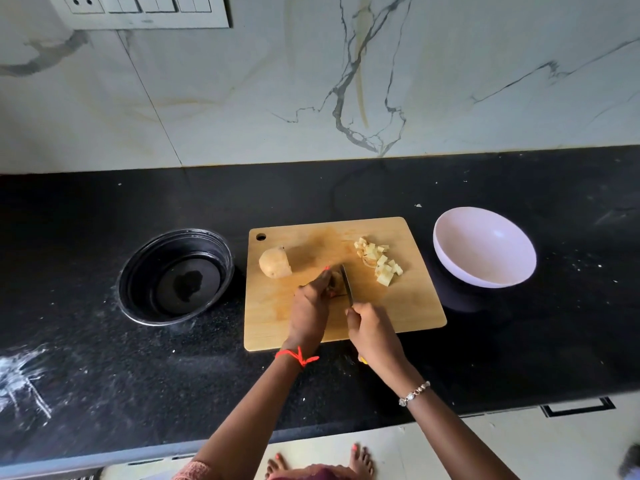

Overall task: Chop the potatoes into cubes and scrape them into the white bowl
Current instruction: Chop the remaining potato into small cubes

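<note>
Black stone worktop (86,358) runs wide on both sides. At far left sits a dark round dish (175,277), well apart from the work. Next comes the wooden board (270,320), where a potato half (275,263) lies uncut near its left edge. The left hand (310,311) curls its fingers over a smaller potato piece (335,284) mid-board, pinning it down. The knife (347,284) stands just right of those fingers, its handle gripped in the right hand (372,332). Further right lies a heap of cubes (379,263). The white bowl (485,251), just off the board's right edge, holds nothing. Roughly half the chopping and all the scraping look undone; the way from cubes to bowl appears free.
</note>
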